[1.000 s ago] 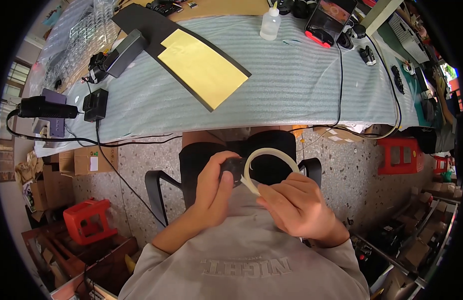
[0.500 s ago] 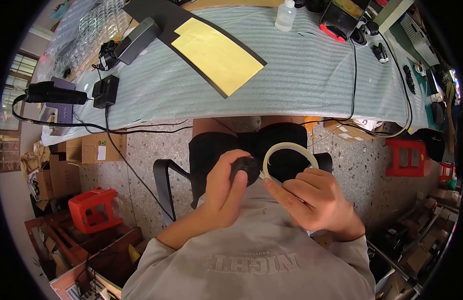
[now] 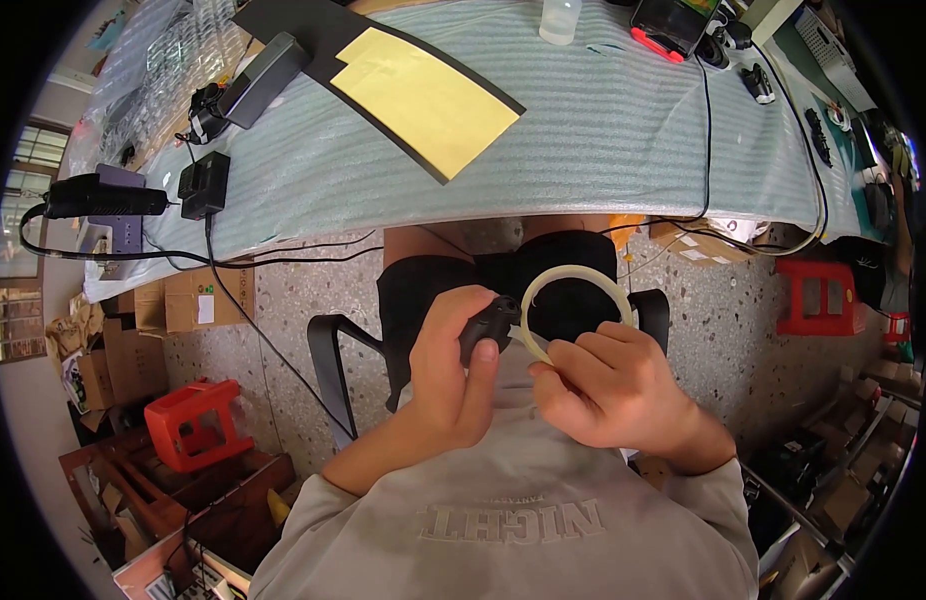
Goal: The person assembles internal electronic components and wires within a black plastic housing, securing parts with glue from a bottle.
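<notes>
Hands (image 3: 448,375) close together, fingers (image 3: 585,358) bent

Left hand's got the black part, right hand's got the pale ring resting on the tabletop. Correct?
Not quite: the pale ring isn't on the tabletop. The head view shows it held over the lap, on the person's side of the table edge. The left hand does hold the black part, and the right hand the ring.
</notes>
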`<action>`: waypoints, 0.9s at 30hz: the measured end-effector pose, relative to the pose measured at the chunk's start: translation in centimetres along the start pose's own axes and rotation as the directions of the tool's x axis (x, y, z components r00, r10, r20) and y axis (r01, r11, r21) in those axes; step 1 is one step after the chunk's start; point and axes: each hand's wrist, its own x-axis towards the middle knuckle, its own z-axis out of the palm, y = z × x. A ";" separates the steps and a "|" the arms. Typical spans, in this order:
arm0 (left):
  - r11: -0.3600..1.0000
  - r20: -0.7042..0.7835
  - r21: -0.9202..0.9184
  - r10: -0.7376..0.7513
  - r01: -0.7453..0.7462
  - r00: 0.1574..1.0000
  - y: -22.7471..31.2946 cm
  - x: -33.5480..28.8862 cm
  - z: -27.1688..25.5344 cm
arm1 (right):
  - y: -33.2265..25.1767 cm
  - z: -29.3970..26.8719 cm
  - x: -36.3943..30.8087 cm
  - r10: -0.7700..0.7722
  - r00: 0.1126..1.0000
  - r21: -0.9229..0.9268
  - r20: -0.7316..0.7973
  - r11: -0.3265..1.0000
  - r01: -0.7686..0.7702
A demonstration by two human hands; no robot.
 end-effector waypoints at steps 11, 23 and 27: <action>0.959 0.052 -0.196 -0.198 0.204 0.979 0.2 -0.3 -0.4 | -0.3 -0.1 0.1 0.001 0.997 -0.010 -0.072 1.000 -0.002; 0.962 0.012 -0.174 -0.210 0.209 0.978 0.1 -0.1 0.0 | -0.1 0.2 0.1 -0.076 0.985 -0.081 -0.157 0.995 0.064; 0.624 0.083 -0.649 -0.510 0.435 0.856 1.1 -0.8 -0.3 | -0.2 0.1 0.7 -0.100 0.976 -0.151 -0.196 0.986 0.071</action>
